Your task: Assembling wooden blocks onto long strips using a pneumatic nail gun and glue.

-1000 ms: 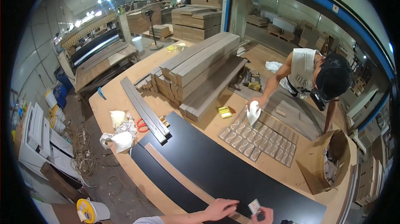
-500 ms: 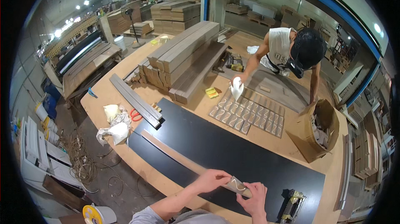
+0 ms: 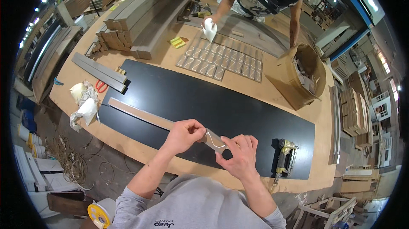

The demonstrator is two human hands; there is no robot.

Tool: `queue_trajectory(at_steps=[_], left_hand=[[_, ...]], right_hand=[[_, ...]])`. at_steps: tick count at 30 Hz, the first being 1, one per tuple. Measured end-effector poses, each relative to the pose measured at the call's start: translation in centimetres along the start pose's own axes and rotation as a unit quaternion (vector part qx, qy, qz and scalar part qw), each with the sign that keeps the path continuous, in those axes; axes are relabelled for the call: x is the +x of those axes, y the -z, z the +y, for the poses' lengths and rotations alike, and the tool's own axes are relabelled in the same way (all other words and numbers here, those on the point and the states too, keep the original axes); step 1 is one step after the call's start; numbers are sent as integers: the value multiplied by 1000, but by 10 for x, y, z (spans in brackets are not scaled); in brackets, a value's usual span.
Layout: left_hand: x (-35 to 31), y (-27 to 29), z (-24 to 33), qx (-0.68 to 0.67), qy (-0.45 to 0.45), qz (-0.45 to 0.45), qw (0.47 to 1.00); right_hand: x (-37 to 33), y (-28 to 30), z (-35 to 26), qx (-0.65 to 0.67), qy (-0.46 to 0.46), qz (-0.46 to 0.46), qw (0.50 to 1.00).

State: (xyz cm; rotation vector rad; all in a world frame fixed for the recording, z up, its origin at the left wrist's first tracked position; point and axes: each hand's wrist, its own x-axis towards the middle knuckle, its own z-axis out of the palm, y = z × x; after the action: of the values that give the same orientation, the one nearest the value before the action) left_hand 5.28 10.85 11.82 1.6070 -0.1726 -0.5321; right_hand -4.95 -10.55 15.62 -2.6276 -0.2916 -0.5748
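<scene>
Between both hands is a small flat wooden piece [image 3: 215, 140] with a wavy white glue line on its upper face. My left hand [image 3: 185, 136] pinches its left end, thumb against the fingers. My right hand [image 3: 240, 154] grips the right end between thumb and fingers. A long narrow wooden strip [image 3: 142, 114] lies on the black panel [image 3: 179, 86] and runs up to my left hand, which hides its near part. Whether the small piece touches the strip, I cannot tell. A nail gun [image 3: 283, 158] rests on the panel, to the right of my right hand.
Across the table, a person's hand [image 3: 209, 19] holds a white pointed bag [image 3: 209, 32] over rows of glue-lined pieces [image 3: 221, 60]. A cardboard box [image 3: 294, 77] stands right. Stacked boards [image 3: 145, 13], grey strips [image 3: 99, 72], red-handled scissors [image 3: 101, 86] and white bags [image 3: 85, 108] lie left.
My view has tilted down and shifted right, so more of my arms and torso shows. Both hands still hold the small wooden piece. The other person's white bag stays above the glued rows.
</scene>
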Motion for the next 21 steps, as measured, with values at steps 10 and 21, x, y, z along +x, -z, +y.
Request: queue_trajectory(at_steps=[10,21], left_hand=[[-1,-15,5,-53,-7,1,999],[10,-31,-34,120,-53,-103,986]], right_hand=[[-10,7,2,-14,-53,22,998],[-50,2,53,-4,-227,48,973]])
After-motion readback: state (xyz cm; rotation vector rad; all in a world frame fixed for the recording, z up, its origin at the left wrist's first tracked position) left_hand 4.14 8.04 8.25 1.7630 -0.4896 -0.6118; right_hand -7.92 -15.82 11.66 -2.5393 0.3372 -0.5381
